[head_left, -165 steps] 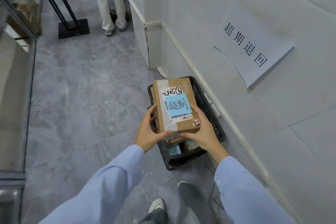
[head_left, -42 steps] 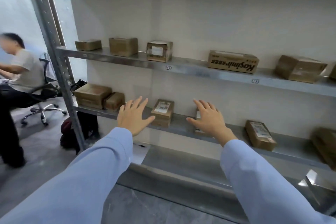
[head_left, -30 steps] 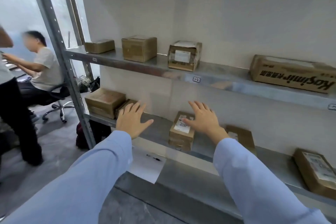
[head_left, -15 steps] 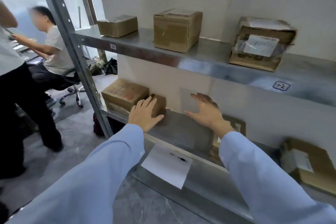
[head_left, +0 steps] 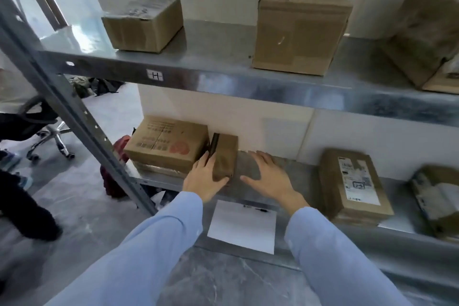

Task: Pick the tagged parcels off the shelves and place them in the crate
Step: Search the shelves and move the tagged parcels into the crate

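Now at the pick step. Your left hand point(head_left: 206, 179) grips the small parcel point(head_left: 225, 154) on the lower shelf point(head_left: 308, 172), centre of the frame: fingers down its left side against the big printed box point(head_left: 166, 144), thumb round the near end. Right hand point(head_left: 269, 177) is flat, fingers spread, holding nothing, just right of the parcel. No tag shows from this angle, so you cannot tell if it has one. Crate is out of view. Next, likely: draw the parcel toward you, clear of the big box, bring the right hand onto its free side, and check for a tag.
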Demonstrator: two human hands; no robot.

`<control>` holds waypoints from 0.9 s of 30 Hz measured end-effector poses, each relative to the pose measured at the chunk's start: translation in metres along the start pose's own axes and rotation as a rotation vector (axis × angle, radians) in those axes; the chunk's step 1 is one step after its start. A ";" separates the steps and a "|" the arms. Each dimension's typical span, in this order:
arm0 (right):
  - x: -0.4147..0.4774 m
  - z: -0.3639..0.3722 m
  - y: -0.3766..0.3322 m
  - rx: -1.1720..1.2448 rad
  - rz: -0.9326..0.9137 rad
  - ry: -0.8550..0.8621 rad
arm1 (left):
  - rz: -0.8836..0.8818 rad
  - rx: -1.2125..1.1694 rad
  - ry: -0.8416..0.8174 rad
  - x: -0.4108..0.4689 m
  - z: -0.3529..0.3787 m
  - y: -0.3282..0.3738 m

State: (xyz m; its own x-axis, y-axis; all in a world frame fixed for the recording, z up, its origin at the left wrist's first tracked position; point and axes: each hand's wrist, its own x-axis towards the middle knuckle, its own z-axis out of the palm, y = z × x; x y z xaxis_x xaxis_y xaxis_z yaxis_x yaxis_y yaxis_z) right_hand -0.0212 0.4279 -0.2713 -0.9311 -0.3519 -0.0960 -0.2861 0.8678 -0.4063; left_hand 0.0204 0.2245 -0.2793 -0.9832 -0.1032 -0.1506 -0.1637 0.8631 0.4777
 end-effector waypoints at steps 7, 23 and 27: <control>0.020 0.025 -0.001 0.054 0.029 -0.048 | 0.001 -0.218 0.022 0.014 0.021 -0.016; 0.049 0.048 -0.003 0.593 0.025 -0.119 | 0.026 -0.468 -0.061 0.041 0.028 -0.027; 0.047 0.047 -0.004 0.618 0.008 -0.113 | 0.046 -0.501 -0.014 0.041 0.028 -0.026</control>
State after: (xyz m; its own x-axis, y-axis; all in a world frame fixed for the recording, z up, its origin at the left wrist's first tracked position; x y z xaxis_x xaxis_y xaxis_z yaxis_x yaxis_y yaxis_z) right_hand -0.0530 0.3915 -0.3170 -0.8933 -0.4106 -0.1831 -0.0641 0.5194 -0.8522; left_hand -0.0135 0.2118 -0.3218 -0.9896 -0.0610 -0.1301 -0.1427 0.5226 0.8405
